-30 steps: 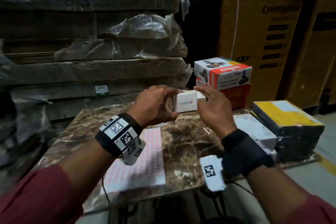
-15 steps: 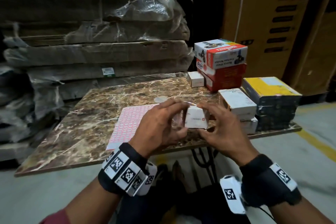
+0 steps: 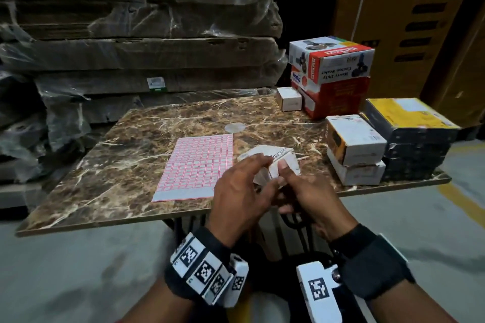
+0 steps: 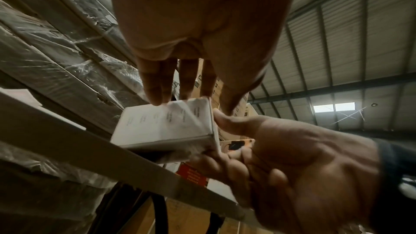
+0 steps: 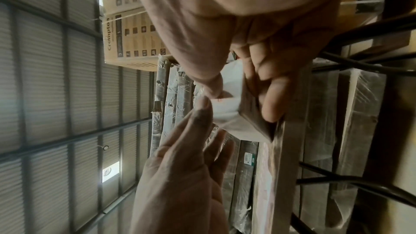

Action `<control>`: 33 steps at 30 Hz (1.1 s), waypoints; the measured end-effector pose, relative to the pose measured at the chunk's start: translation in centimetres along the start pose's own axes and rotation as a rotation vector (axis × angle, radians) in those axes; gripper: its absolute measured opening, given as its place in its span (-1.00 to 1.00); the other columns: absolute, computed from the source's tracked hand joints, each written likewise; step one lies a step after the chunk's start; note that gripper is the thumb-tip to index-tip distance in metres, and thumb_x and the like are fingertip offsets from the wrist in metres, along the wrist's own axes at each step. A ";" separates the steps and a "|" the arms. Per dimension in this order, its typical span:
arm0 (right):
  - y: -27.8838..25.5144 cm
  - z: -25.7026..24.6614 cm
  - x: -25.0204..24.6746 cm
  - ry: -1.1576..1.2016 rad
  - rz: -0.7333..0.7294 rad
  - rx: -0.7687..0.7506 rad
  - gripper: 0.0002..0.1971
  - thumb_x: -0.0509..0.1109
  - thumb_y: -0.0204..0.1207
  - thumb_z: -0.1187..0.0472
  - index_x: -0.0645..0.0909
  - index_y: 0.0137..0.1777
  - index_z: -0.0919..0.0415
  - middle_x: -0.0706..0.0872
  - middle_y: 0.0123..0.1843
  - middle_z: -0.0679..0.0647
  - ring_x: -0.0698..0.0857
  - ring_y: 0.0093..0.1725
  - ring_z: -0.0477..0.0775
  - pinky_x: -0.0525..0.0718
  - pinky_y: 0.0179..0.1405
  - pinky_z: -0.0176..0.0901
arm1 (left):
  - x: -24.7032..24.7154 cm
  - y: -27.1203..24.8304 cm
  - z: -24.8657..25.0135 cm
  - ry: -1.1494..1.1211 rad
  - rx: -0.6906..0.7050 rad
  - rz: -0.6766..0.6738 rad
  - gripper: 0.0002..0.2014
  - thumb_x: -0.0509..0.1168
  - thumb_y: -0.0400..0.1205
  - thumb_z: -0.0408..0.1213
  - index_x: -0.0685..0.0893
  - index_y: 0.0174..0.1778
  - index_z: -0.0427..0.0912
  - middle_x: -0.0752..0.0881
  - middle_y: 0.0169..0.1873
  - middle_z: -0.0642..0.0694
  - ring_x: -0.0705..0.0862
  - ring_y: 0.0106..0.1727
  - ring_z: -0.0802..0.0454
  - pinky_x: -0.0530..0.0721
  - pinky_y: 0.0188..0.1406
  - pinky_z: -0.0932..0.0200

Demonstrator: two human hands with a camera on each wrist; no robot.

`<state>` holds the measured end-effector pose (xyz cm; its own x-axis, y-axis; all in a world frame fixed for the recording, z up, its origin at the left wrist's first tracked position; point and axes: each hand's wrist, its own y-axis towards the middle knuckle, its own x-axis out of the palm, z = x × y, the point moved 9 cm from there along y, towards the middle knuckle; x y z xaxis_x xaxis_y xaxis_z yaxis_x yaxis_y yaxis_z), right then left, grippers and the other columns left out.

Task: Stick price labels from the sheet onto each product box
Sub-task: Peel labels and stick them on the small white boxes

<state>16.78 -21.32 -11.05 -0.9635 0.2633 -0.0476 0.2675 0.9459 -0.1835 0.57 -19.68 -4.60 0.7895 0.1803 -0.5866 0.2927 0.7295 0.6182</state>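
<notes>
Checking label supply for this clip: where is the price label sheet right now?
In the head view the price label sheet lies flat on the marble table, near its front edge, just left of the two hands and the small white box they hold.

Glossy marble-look tabletop (image 3: 126,139), matt cardboard box (image 3: 275,157)

A warehouse or stockroom. Behind the marble-topped table (image 3: 110,165) rise stacked flat cartons wrapped in plastic film (image 3: 147,60), and to the table's right stand tall brown shipping cartons (image 3: 399,21) printed with a brand name. Above the table, the wrist views show a corrugated metal roof (image 4: 351,45) on steel beams. Beneath the table lies a bare concrete floor (image 3: 78,270) with a yellow painted line (image 3: 462,196).
</notes>
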 end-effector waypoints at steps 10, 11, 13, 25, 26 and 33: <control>-1.5 -0.4 -0.8 -0.217 -0.057 -0.207 -0.69 0.57 0.67 0.02 0.84 -0.16 0.26 0.91 -0.25 0.12 0.73 -0.44 0.17 0.74 -0.39 -0.02 | -0.4 0.0 -1.7 -0.138 -0.035 -0.036 -0.66 0.57 0.52 -0.04 0.85 0.20 0.03 0.82 0.29 0.05 0.78 0.28 0.21 0.67 0.32 0.32; -1.6 -0.3 0.1 -0.202 -0.096 -0.213 -0.71 0.57 0.66 0.04 0.85 -0.14 0.27 0.92 -0.24 0.13 0.72 -0.43 0.16 0.75 -0.38 -0.01 | -1.6 -0.4 -2.6 -0.155 -0.068 0.000 -0.65 0.56 0.52 -0.01 0.85 0.20 0.02 0.83 0.26 0.10 0.78 0.23 0.25 0.66 0.29 0.36; -2.0 0.3 2.0 -0.200 -0.155 -0.202 -0.73 0.57 0.67 0.09 0.83 -0.14 0.30 0.92 -0.24 0.15 0.70 -0.45 0.10 0.74 -0.38 -0.05 | -4.2 -1.9 -4.9 -0.091 -0.127 0.066 -0.62 0.57 0.51 0.04 0.84 0.23 0.02 0.83 0.23 0.16 0.77 0.26 0.28 0.67 0.31 0.29; -2.4 4.7 7.9 -0.247 -0.232 -0.165 -0.76 0.57 0.67 0.04 0.84 -0.10 0.22 0.93 -0.21 0.07 0.77 -0.46 0.08 0.68 -0.28 -0.07 | -5.5 -9.2 -8.6 0.302 -0.154 -0.052 -0.22 0.51 0.53 0.03 0.49 0.68 -0.10 0.84 0.26 0.07 0.78 0.31 0.10 0.67 0.34 -0.20; -2.6 5.3 7.9 -0.233 -0.235 -0.138 -0.75 0.58 0.66 0.02 0.85 -0.10 0.22 0.92 -0.22 0.07 0.78 -0.45 0.09 0.67 -0.29 -0.10 | -5.6 -9.9 -8.1 0.299 -0.146 -0.011 -0.27 0.52 0.53 0.00 0.55 0.64 -0.11 0.84 0.25 0.07 0.80 0.28 0.08 0.67 0.31 -0.20; -3.1 8.1 8.8 0.066 -0.320 0.092 -0.81 0.50 0.71 0.11 0.84 0.11 0.23 0.94 0.06 0.16 0.75 -0.31 -0.04 0.51 -0.46 -0.28 | -6.1 -10.8 -5.5 0.257 -0.095 0.025 -0.45 0.50 0.60 -0.03 0.68 0.52 -0.09 0.86 0.17 0.06 0.82 0.09 0.00 0.72 0.20 -0.20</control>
<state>7.49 -23.48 -18.88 -0.9955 -0.0295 0.0902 -0.0527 0.9623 -0.2670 -10.39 -25.06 -10.60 0.6296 0.3516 -0.6928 0.2132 0.7793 0.5893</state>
